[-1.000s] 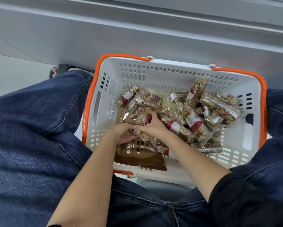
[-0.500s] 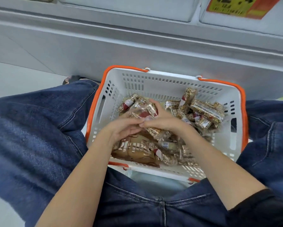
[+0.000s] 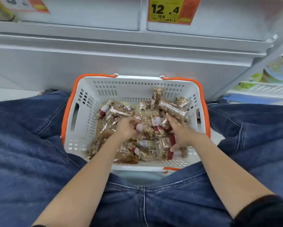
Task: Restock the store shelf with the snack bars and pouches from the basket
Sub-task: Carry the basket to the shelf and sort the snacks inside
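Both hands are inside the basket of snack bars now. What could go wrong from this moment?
1. The left hand grips one snack bar in a loose pile; lifting it may drag neighbouring bars out of the basket.
2. The right hand rests spread on slippery wrappers, so a grab there could slip.
3. The brown pouches lie under the bars and could be creased or overlooked.

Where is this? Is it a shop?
Most likely a shop aisle. A yellow price tag hangs on the grey shelf edge, and an orange-rimmed shopping basket full of wrapped snack bars sits below.
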A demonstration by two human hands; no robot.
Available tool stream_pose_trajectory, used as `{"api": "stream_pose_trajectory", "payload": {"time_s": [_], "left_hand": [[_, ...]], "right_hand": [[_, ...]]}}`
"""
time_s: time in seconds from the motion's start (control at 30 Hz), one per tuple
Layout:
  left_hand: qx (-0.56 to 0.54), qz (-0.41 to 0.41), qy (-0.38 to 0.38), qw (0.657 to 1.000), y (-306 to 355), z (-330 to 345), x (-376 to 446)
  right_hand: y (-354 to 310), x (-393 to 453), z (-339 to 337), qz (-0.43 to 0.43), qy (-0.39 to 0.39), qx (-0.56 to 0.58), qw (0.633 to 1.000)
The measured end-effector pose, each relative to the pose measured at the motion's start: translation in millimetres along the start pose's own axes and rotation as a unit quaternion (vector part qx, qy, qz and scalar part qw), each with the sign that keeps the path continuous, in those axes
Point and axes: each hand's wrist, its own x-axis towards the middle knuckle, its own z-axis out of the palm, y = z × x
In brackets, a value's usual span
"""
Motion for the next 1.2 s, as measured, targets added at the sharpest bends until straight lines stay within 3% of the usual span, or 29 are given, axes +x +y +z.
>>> {"api": "stream_pose_trajectory", "payload": {"time_s": [0.13,0.23,0.3,0.37,0.5,0.57,0.63,0.73,0.87,0.97,1.07,1.2], "left_hand": [[0.068,-0.042,0.134,0.988,-39.1,-62.4,15.7],[0.159,-0.067,0.107,0.979,-61.0,-89.0,24.5],[0.232,-0.07,0.057,0.969,-72.8,-93.9,28.8],[0.257,-0.064,0.04,0.963,-79.5,-89.3,31.1],[0.257,-0.097,0.03,0.961,-98.7,-81.2,49.5],[0.277,-0.109,0.06,0.953,-104.8,-73.0,56.7],[0.279,-0.151,0.118,0.941,-104.3,-63.3,63.0],[0.222,-0.233,0.137,0.937,-103.1,-54.7,66.5],[0.299,-0.076,0.189,0.932,-108.1,-60.7,81.3],[0.357,0.004,0.153,0.922,-100.1,-68.1,98.8],[0.362,0.014,0.094,0.928,-95.4,-72.0,111.1],[0.325,-0.015,0.089,0.941,-90.2,-73.7,117.1]], "right_hand": [[-18.9,0.6,-18.1,-0.016,0.003,0.052,0.999],[-54.6,0.3,-35.0,-0.057,0.185,-0.002,0.981],[-84.3,12.2,-35.6,-0.131,0.235,-0.02,0.963],[-110.3,31.7,-28.0,-0.176,0.193,-0.005,0.965],[-150.3,99.3,-4.4,-0.137,0.09,-0.044,0.986],[-157.7,126.5,6.3,-0.117,0.049,-0.083,0.988],[-158.0,143.0,12.9,-0.1,0.05,-0.117,0.987],[-158.8,152.1,19.5,-0.08,0.095,-0.133,0.983],[-158.0,159.2,26.6,-0.074,0.131,-0.157,0.976],[-154.3,162.9,25.0,-0.072,0.141,-0.128,0.979],[-148.7,166.6,19.6,-0.071,0.157,-0.099,0.98],[-144.9,166.7,15.1,-0.066,0.158,-0.067,0.983]]}}
